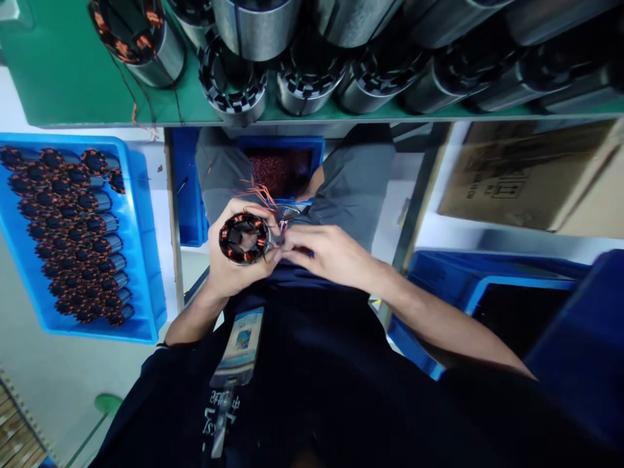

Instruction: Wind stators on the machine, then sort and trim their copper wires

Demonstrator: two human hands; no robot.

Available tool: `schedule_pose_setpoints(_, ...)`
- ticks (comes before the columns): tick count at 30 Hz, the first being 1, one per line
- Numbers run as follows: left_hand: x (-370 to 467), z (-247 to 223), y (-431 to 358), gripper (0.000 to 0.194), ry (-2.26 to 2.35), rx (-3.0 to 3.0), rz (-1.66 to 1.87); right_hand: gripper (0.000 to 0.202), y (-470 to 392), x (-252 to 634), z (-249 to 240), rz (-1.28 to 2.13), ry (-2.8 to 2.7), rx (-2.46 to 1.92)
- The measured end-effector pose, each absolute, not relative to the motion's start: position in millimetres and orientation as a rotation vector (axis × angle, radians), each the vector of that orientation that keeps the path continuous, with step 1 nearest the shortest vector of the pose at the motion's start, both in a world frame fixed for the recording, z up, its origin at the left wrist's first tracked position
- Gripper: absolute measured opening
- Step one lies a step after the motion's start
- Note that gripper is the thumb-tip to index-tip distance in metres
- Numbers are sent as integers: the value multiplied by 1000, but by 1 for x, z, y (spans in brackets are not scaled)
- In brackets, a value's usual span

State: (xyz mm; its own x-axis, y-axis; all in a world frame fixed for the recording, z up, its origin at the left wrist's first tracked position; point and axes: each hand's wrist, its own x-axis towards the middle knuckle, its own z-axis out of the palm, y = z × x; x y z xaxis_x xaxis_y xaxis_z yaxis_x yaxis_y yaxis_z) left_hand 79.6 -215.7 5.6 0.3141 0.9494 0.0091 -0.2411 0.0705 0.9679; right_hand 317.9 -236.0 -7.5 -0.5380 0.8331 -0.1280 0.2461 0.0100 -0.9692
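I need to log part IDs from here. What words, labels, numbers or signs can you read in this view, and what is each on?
Cardboard box: dark print and handling symbols, too blurred to read.
Badge card on the person's chest: a picture and small print, unreadable.
Dark shirt: pale characters, partly hidden and upside down, not legible.
Wound stator in the left hand: no marking visible.

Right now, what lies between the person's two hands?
In the head view, thin copper wires run from the wound motor core in the left hand to the right hand.
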Motion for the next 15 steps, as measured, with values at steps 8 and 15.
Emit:
schedule_pose_setpoints(8,80,39,-197,112,602,1488,861,42,-182,370,67,1922,-1331,-1016)
schedule_pose_setpoints(15,85,45,-193,121,464,1560,658,23,-183,364,91,1815,-1594,-903)
